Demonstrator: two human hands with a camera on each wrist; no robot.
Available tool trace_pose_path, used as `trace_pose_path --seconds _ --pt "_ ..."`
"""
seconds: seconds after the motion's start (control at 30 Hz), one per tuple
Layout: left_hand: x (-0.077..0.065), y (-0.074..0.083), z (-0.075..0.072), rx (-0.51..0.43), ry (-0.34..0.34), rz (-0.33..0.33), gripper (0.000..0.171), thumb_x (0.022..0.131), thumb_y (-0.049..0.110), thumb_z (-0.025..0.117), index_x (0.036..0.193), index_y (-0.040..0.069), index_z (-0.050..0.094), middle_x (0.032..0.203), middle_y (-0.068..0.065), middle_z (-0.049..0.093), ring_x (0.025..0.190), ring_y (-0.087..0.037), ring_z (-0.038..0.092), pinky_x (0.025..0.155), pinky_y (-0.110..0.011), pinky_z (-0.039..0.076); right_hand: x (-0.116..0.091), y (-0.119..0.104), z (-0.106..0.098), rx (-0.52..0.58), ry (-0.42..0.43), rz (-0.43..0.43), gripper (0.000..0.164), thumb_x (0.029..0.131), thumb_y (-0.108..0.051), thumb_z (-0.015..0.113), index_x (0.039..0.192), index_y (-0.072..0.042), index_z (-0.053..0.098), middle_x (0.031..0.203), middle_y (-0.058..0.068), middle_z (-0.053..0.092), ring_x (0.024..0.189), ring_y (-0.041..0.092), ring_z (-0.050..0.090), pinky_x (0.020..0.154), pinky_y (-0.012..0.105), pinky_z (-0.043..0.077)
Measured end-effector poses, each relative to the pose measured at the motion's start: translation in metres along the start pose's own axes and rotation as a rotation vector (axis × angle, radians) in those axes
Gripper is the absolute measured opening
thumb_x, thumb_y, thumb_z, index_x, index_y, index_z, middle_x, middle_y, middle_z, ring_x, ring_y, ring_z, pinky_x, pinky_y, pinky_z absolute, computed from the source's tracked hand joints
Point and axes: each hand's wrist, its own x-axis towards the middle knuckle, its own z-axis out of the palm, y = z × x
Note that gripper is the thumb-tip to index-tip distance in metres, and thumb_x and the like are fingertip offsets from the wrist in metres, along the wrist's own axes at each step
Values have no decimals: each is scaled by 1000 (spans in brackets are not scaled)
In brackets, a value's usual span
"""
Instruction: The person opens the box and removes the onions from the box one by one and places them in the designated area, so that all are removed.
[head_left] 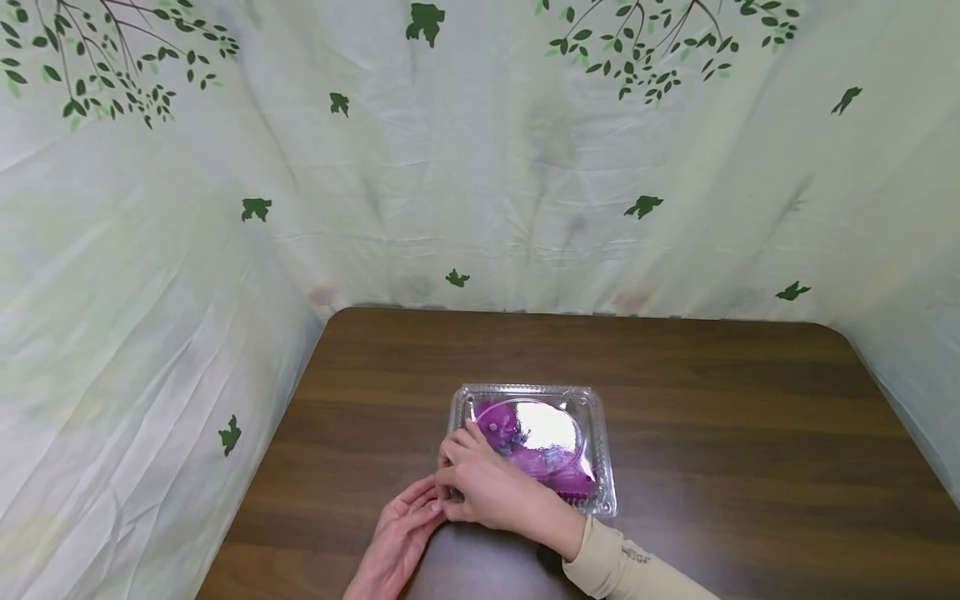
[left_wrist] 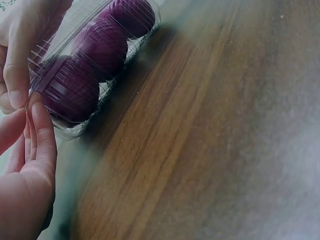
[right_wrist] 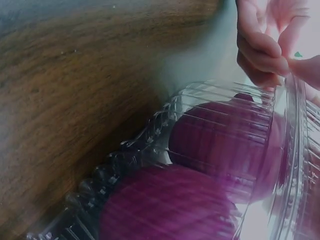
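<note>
A clear plastic clamshell container (head_left: 606,475) lies lid-side up on the table, with several round purple things (head_left: 529,460) inside; their kind is not plain. At its near left corner my left hand (head_left: 401,533) pinches the rim between thumb and fingertips, palm turned up. My right hand (head_left: 498,490) comes across the front of the container and grips the same corner from above. In the left wrist view the two hands' fingertips meet at the rim, beside the purple things (left_wrist: 102,47). The right wrist view shows the ribbed side wall (right_wrist: 192,97) and the left hand's bent fingers (right_wrist: 260,50).
A brown wooden table (head_left: 735,442) with rounded far corners holds the container near its front. Pale cloth (head_left: 510,167) printed with green leaves and branches hangs behind the table and at both sides.
</note>
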Motion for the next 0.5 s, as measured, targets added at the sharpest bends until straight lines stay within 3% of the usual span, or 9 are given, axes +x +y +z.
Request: trace_pose_path --seconds 0.13,0.37,0.5 --pt "0 -1 2 2 1 8 38 94 -15 46 118 8 66 121 -9 64 112 -18 60 98 -30 46 -1 0 0 12 -3 -14 9 80 -29 79 80 -24 72 89 -11 48 103 11 46 109 60 27" --pt "4 -4 7 77 41 106 37 92 -14 50 113 9 70 107 -5 68 100 -13 62 89 -26 50 -1 2 -1 82 24 -17 7 82 -24 79 81 -21 73 86 -12 46 98 8 45 110 60 25" --pt "4 -5 7 56 53 89 37 93 -15 49 113 9 71 109 -6 67 102 -14 62 91 -27 50 -2 3 -1 114 31 -17 6 82 -23 79 81 -20 73 87 -13 46 97 8 45 110 60 25"
